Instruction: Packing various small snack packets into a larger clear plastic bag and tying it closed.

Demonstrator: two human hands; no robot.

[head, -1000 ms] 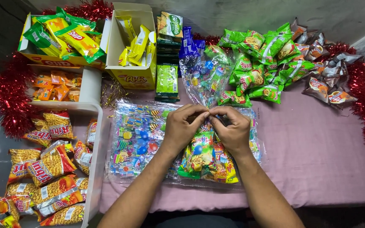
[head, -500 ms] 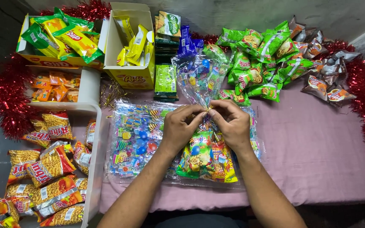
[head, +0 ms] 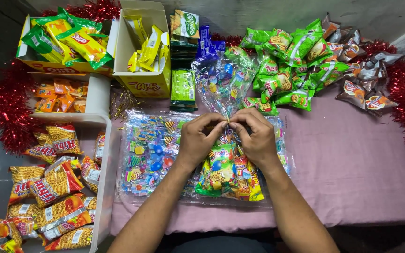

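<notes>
Crinkly clear snack bag (head: 226, 161) — neck pinched (fingers (head: 219, 124))

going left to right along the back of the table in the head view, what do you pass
red tinsel → box of green and yellow packs → box of yellow bars → stack of green packets → pile of green snack bags → brown packets

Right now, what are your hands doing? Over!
Left hand and right hand pinching neck of clear printed plastic goody bag stuffed with snacks. Nothing blocking. Over.
</notes>
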